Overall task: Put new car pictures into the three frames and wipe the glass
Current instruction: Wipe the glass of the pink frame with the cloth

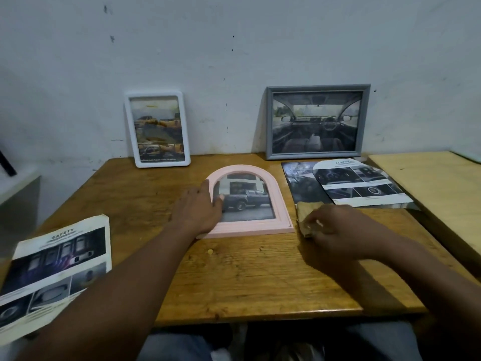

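Left hand (200, 209) is pressing flat on the pink frame (247, 231); right hand (335, 230) is gripping a cloth (304, 213) just beside it. Wiping this glass looks next.

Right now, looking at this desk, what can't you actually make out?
- Head view: much of the cloth, hidden under the right hand gripping it.
- Left edge of the pink arched frame, covered by the left hand.
- The caption in the white frame: blurred, too small.
- Lower corner of the SAFETY leaflet, cut off by the picture's left edge.
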